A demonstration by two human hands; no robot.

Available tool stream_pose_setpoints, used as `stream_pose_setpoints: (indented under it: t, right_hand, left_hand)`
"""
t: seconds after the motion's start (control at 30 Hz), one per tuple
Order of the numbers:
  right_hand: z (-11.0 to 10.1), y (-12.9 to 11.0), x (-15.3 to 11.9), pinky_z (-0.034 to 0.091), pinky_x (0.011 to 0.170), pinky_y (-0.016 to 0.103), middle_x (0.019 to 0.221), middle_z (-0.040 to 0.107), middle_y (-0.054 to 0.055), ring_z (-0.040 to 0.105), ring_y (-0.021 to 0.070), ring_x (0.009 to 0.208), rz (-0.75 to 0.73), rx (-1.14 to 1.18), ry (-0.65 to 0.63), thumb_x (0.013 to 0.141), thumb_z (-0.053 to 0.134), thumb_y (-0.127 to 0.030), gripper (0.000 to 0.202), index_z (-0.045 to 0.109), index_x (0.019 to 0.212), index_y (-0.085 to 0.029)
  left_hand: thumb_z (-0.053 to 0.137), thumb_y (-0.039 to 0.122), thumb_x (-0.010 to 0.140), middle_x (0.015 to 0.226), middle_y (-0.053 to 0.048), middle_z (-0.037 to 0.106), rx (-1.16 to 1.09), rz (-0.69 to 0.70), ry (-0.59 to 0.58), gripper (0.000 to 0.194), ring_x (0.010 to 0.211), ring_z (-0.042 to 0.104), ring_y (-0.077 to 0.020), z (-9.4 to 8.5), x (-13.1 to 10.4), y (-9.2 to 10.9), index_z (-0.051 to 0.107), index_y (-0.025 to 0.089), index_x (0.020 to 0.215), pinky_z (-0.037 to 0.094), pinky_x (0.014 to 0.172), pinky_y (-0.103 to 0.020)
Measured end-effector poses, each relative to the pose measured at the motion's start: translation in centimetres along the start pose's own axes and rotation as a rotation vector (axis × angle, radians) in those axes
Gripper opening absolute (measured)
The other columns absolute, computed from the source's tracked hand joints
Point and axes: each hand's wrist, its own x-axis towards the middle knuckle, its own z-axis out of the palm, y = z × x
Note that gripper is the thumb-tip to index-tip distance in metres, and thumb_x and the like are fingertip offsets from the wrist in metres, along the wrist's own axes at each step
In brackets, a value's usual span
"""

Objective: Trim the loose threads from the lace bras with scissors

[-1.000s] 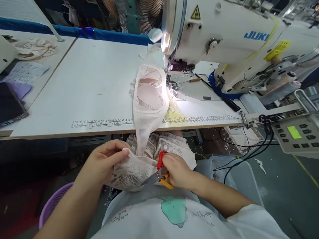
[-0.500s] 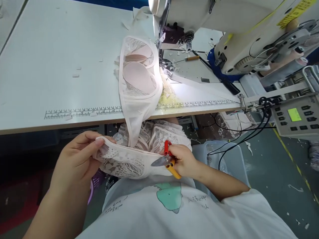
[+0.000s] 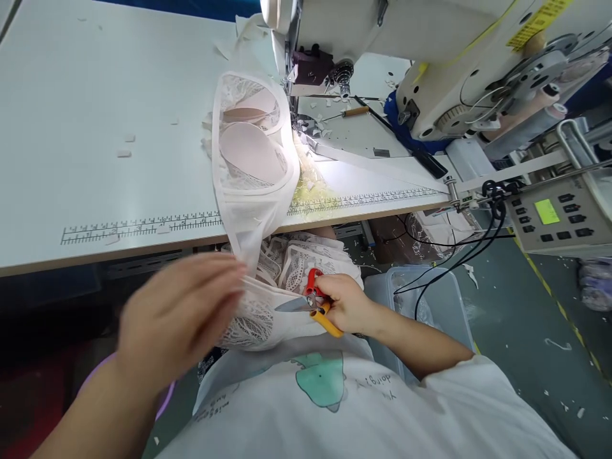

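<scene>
My right hand [image 3: 348, 305] is closed around scissors [image 3: 297, 305] with one red and one yellow handle, their blades pointing left. Behind the scissors, my right fingers lie against a pale lace bra [image 3: 253, 319] spread over my lap; whether they also pinch it is hidden. My left hand [image 3: 179, 312], smeared by motion, is in front of the bra's left part and hides it; its grip cannot be made out. A second pale bra [image 3: 255, 153] with padded cups lies on the table, one end hanging over the front edge towards the lap.
A sewing machine [image 3: 354, 32] stands at the right on the white table [image 3: 119, 83], which has a printed ruler [image 3: 143, 226]. An awl [image 3: 356, 111] lies near the needle. More lace pieces [image 3: 318, 261] are below the edge; a clear plastic bin [image 3: 430, 293] and cables are at right.
My left hand has left the bra's upper-left edge, where it was pinching, and moved right across the bra. My right hand keeps the scissors in place. The view has shifted slightly.
</scene>
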Motion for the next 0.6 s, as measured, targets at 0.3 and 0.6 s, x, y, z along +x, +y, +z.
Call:
stream_pose_setpoints:
  t: [0.3, 0.6]
  right_hand:
    - [-1.7, 1.8, 0.0, 0.028, 0.05, 0.022, 0.056, 0.04, -0.002, 0.036, 0.0104, 0.054, -0.015, -0.112, -0.184, 0.072, 0.046, -0.026, 0.021, 0.03, 0.059, -0.02]
    - [-4.1, 5.9, -1.6, 0.03, 0.049, 0.019, 0.057, 0.038, -0.003, 0.033, 0.0084, 0.054, 0.084, 0.04, -0.153, 0.073, 0.052, -0.035, 0.026, 0.038, 0.058, -0.018]
  left_hand:
    - [0.036, 0.022, 0.085, 0.07, -0.003, 0.066, -0.005, 0.239, -0.526, 0.031, 0.068, 0.06, -0.0215, 3.8, 1.7, -0.5, 0.067, 0.022, 0.085, 0.048, 0.067, -0.036]
    - [0.058, 0.051, 0.068, 0.07, 0.009, 0.071, -0.153, -0.15, -0.541, 0.019, 0.058, 0.065, -0.0153, 3.6, 0.2, -4.9, 0.069, 0.036, 0.07, 0.046, 0.047, -0.022]
